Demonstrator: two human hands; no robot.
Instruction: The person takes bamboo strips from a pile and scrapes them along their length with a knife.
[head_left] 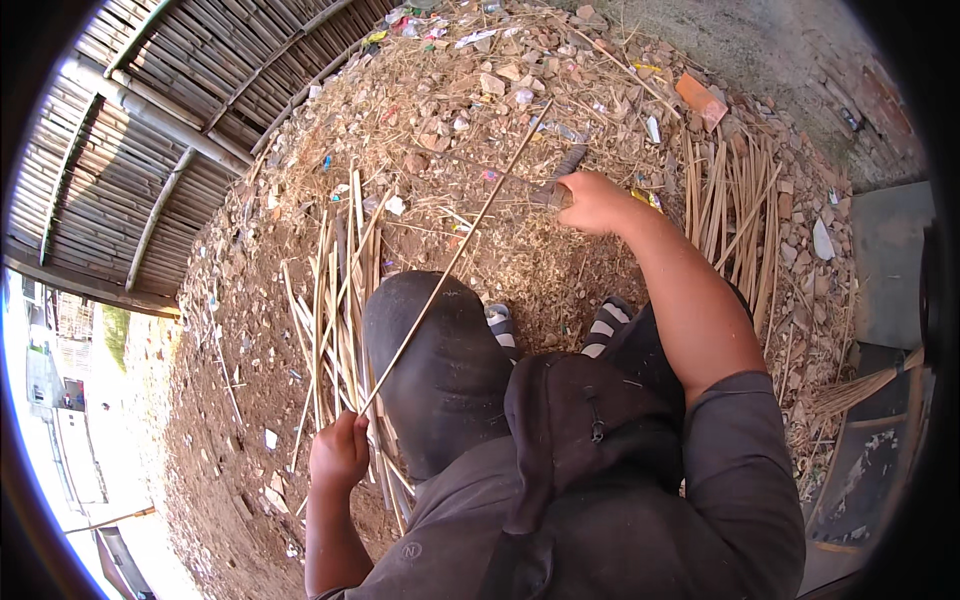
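My left hand point(340, 452), low on the left, is closed around the near end of a long thin bamboo strip point(457, 252). The strip slants up and away to the right, passing over my left knee. Farther off on the right, my right hand point(597, 203) grips what looks like a sickle point(548, 193). Its dark, ridged end point(572, 160) sticks out beyond my fingers, while a thin dark blade stretches left and crosses the strip's line. Whether blade and strip touch, I cannot tell. Part of the tool is hidden in my right hand.
Loose bamboo strips point(335, 290) lie beside my left leg, and another bundle point(735, 205) is on the right. Rubble, straw and litter cover the ground. A bamboo-slat wall point(190, 120) stands at the left, a plastered wall point(790, 60) at far right. A brick piece point(701, 101) lies near it.
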